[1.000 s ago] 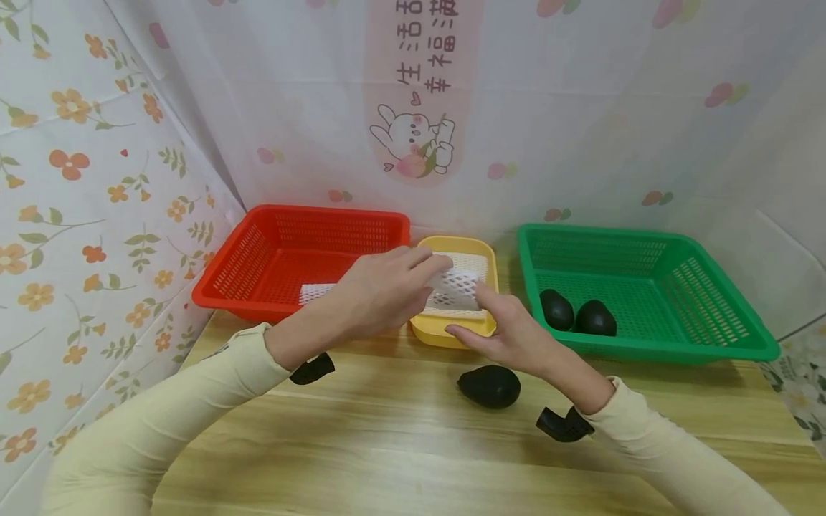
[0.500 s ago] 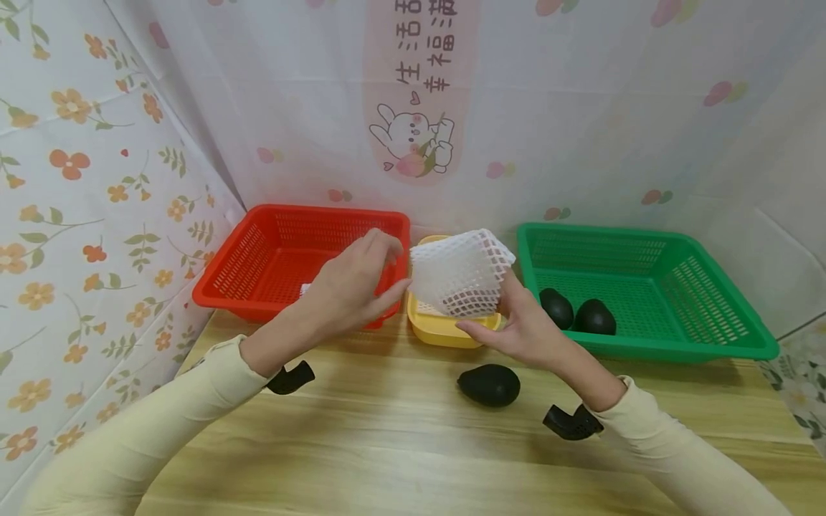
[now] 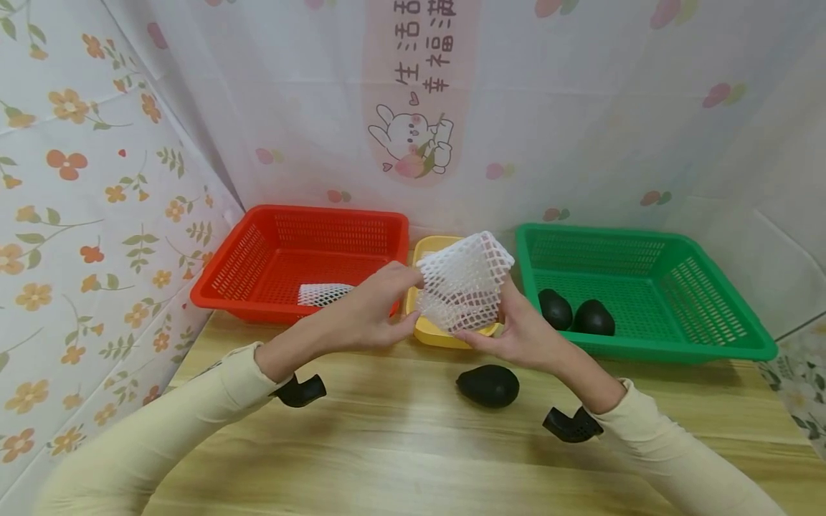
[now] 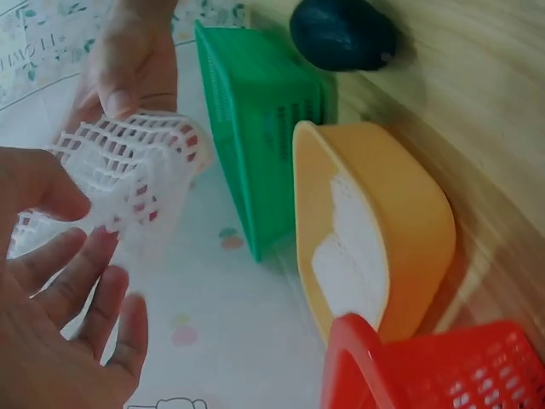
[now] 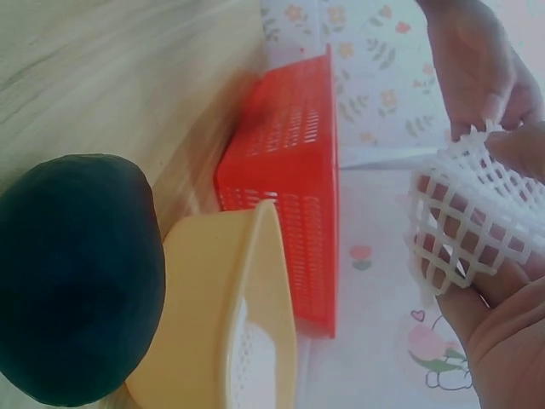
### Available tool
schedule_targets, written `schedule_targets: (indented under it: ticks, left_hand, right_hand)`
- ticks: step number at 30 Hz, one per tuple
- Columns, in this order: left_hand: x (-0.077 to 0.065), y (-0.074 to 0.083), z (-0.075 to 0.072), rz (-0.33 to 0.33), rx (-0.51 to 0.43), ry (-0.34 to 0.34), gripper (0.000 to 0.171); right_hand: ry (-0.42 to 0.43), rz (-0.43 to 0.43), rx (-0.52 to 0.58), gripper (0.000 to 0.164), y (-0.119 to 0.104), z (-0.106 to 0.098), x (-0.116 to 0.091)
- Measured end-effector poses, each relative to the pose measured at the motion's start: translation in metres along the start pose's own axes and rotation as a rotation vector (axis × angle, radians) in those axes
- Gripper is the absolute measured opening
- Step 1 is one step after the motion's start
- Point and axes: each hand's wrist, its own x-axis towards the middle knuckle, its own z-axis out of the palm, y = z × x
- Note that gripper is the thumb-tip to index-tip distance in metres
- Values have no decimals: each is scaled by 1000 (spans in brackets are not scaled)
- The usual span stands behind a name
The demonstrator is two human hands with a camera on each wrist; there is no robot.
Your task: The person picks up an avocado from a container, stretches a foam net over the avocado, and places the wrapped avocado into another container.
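Note:
A white foam fruit net (image 3: 461, 283) hangs spread between my hands above the yellow basket (image 3: 445, 338). My right hand (image 3: 525, 330) grips its right side, with fingers behind the mesh and thumb at the lower edge. At the net's left edge, my left hand (image 3: 368, 308) pinches the mesh between thumb and fingers, as the left wrist view shows. Below my right hand a dark avocado (image 3: 488, 385) lies on the wooden table. More white foam nets (image 4: 349, 256) lie inside the yellow basket, mostly hidden in the head view.
The red basket (image 3: 300, 261) at left holds a white netted piece (image 3: 323, 294), partly behind my left hand. In the green basket (image 3: 684, 294) at right sit two dark avocados (image 3: 594, 317). A printed curtain (image 3: 581, 129) hangs behind the baskets.
The net came up out of the yellow basket in my right hand and spread open. My left hand moved away to the left, then returned to the net's left edge.

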Motion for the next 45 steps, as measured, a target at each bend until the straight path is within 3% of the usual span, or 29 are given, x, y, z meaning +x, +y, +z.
schedule_targets:
  ticks: [7, 11, 14, 20, 26, 30, 33, 38, 42, 45]
  left_hand:
    - [6, 4, 9, -76, -243, -82, 37]
    - [9, 8, 17, -116, -293, -138, 39]
    - [11, 7, 22, -108, -328, -149, 39]
    - [12, 4, 23, -94, -330, -91, 53]
    - [13, -1, 19, -151, -347, 1, 55]
    - [14, -1, 16, -175, -414, 7, 56]
    - [16, 1, 15, -159, -451, -12, 56]
    - [19, 2, 13, -132, -511, -60, 46]
    - [21, -1, 11, -127, -569, -70, 40]
    - [23, -5, 10, -135, -558, -56, 36]
  right_hand:
    - [-39, 30, -50, 97, -1, 2, -3]
    - [-70, 14, -70, 91, -1, 3, -4]
    - [-84, 2, -86, 88, -1, 3, -4]
    - [-134, 7, -37, 84, -4, 3, -5]
    - [-121, -71, 130, 88, -3, 4, -5]
    - [-108, -111, 194, 72, -3, 4, -5]
    - [-182, -78, 191, 57, -5, 5, -6]
    - [-330, -7, 107, 54, -11, 6, -9]
    - [-381, -30, 56, 52, -15, 5, -11]
    - [-402, -66, 53, 50, -16, 4, -12]
